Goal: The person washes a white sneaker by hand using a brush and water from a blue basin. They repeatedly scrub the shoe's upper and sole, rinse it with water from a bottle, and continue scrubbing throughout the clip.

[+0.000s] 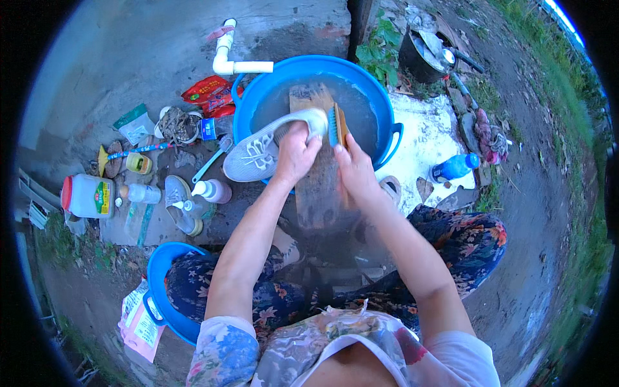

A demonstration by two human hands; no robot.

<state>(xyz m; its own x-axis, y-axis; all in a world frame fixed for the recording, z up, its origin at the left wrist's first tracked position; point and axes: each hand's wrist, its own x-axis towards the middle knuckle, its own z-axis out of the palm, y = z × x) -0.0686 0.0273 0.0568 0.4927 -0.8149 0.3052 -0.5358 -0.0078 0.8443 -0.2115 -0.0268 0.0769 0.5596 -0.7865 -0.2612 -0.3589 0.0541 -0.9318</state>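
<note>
Two hands, one shoe: both at work over the basin
Bottles (143, 193): stand at far left, within reach
Left hand (295, 155): clamped inside the grey shoe (261, 151), pinning it on the wooden board (316, 187)
Right hand (354, 169): closed on the brush (336, 126), bristles against the toe
Blue basin (380, 97): holds water beneath the board's far end

Two shoes (258, 151); two basins (380, 97); one brush (336, 126).
</note>
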